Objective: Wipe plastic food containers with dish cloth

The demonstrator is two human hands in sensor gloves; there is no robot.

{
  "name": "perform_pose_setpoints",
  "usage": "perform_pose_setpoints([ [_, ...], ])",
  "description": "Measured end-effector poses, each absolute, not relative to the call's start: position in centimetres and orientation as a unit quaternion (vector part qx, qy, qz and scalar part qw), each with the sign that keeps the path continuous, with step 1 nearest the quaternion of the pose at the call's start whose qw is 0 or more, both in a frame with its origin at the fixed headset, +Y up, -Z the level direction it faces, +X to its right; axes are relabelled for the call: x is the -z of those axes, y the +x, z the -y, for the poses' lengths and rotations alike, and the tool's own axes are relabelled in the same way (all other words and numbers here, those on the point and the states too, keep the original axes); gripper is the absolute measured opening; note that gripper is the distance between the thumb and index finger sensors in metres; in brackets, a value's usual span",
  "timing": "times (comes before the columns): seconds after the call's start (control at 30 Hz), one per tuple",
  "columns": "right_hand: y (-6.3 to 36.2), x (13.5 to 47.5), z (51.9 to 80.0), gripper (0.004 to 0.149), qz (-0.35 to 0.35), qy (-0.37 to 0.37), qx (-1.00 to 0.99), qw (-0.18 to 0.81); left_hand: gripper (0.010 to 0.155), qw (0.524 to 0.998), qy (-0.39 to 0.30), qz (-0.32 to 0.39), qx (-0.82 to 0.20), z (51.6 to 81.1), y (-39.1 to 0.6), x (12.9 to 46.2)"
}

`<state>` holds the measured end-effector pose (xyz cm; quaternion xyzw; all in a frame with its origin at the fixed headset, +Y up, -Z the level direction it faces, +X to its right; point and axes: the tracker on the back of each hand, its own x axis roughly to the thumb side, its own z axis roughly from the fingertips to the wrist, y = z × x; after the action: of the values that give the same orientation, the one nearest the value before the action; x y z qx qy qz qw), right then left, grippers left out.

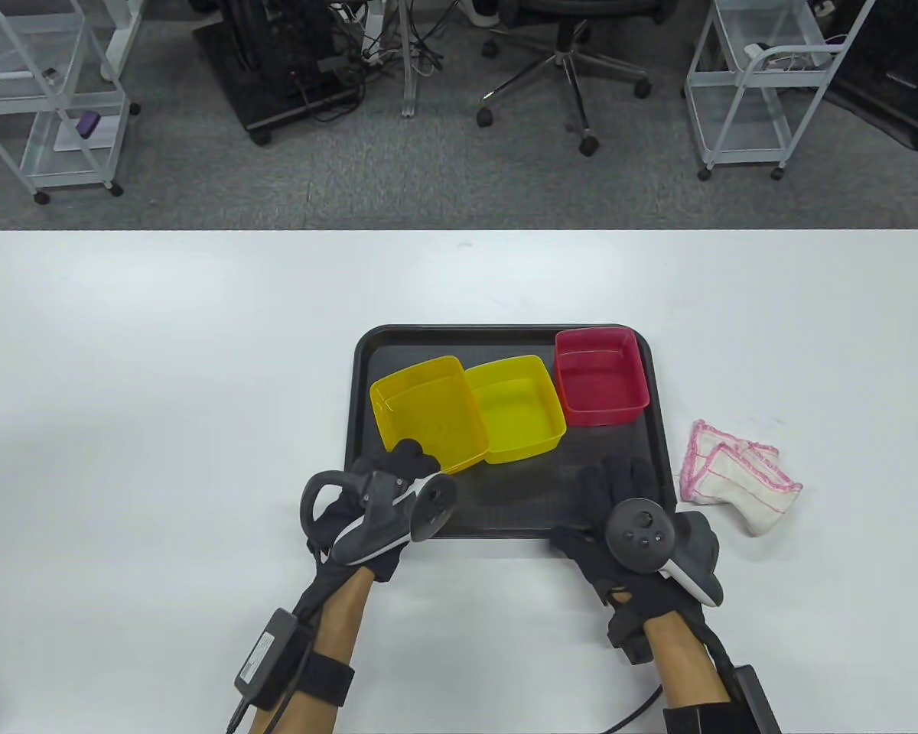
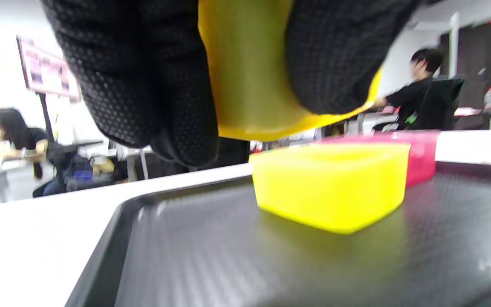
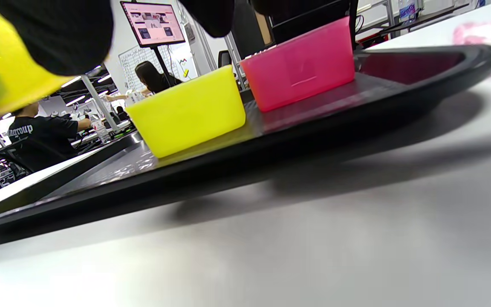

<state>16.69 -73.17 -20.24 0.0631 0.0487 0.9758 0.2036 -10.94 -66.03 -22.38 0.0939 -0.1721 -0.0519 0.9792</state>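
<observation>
Your black tray (image 1: 367, 359) sits mid-bench with three open tubs on it, and all three look empty inside as far as the table view shows. The orange-yellow tub (image 1: 428, 413) is at the tray's 9 o'clock side, tilted, with its near end off the tray floor in the left wrist view. Your left hand (image 1: 382, 505) grips that tub's near corner at about 7 o'clock, fingers (image 2: 143, 85) on one side of the wall and the thumb on the other, pinching it. The lemon-yellow tub (image 1: 516, 409) sits flat right beside it, touching or nearly so, in the middle of the tray. The pink-red tub (image 1: 600, 375) is up at 1 o'clock, next to the lemon one.

Your right hand (image 1: 627, 520) hangs over the tray's near right corner at 5 o'clock, fingers spread loosely and holding nothing that I can see.

The dish cloth (image 1: 734, 478), white with pink edging, lies folded on the white bench (image 1: 161, 367) just off the tray's right edge, around 4 o'clock, with neither hand on it.
</observation>
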Motion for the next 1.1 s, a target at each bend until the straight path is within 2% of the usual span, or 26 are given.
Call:
perform_pose_setpoints([
  [0.13, 17.2, 20.3, 72.7, 0.085, -0.032, 0.051, -0.976, 0.209, 0.037, 0.972, 0.136, 0.187, 0.040, 64.4, -11.4, 19.6],
  [0.23, 18.2, 20.3, 72.2, 0.087, -0.022, 0.033, -0.977, 0.211, 0.037, 0.970, 0.161, 0.180, 0.014, 65.3, -12.0, 18.2],
  [0.33, 19.6, 20.4, 71.9, 0.090, -0.012, 0.012, -0.977, 0.211, 0.037, 0.974, 0.120, 0.188, 0.046, 66.5, -11.8, 18.2],
  [0.4, 21.0, 20.6, 71.5, 0.090, 0.004, -0.024, -0.976, 0.218, 0.036, 0.967, 0.133, 0.199, 0.087, 67.1, -11.8, 18.2],
  [0.47, 22.3, 20.7, 71.1, 0.089, 0.006, -0.052, -0.976, 0.211, 0.037, 0.969, 0.109, 0.206, 0.080, 67.4, -11.8, 18.5],
  [0.6, 25.0, 20.9, 70.4, 0.084, 0.003, -0.085, -0.982, 0.168, 0.037, 0.970, 0.118, 0.201, 0.070, 67.2, -11.7, 18.7],
  [0.77, 28.2, 21.8, 71.4, 0.076, -0.046, -0.115, -0.978, 0.168, 0.037, 0.971, 0.118, 0.201, 0.053, 67.2, -11.7, 18.8],
  [1.1, 28.2, 25.1, 74.6, 0.072, -0.145, -0.144, -0.975, 0.087, 0.038, 0.968, 0.106, 0.222, 0.043, 67.3, -12.1, 19.0],
])
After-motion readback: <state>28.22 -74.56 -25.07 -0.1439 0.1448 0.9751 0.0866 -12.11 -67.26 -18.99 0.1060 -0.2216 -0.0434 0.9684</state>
